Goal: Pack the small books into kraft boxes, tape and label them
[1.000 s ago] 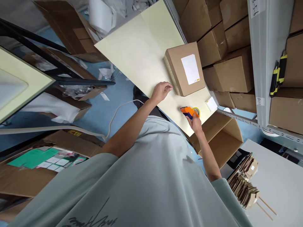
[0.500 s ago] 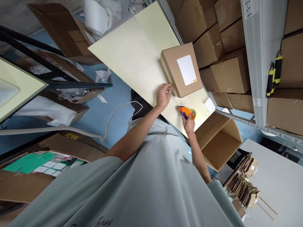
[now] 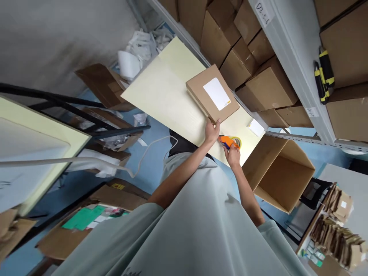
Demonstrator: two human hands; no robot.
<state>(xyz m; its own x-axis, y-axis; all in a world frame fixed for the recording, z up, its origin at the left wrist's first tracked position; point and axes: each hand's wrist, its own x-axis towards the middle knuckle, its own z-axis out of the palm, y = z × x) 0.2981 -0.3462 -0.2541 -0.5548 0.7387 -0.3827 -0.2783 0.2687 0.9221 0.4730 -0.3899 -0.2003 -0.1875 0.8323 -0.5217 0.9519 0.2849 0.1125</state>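
A closed cardboard box (image 3: pixel 201 97) with a white label (image 3: pixel 216 93) lies on the pale yellow table (image 3: pixel 161 96). My left hand (image 3: pixel 212 131) rests at the box's near corner, thumb and fingers apart against its edge. My right hand (image 3: pixel 232 155) is closed round the handle of an orange tape dispenser (image 3: pixel 229 141) with a roll of clear tape, held just above the table right beside the left hand.
An open empty carton (image 3: pixel 277 172) stands right of the table. Shelves of stacked cartons (image 3: pixel 258 76) rise behind it. A small white pad (image 3: pixel 255 127) lies at the table's far end. Cardboard, white wrapping and a cable litter the blue floor (image 3: pixel 143 161) on the left.
My left hand slid from the table's edge to the box's near corner. The right hand with the dispenser came closer to it. The camera view swung.
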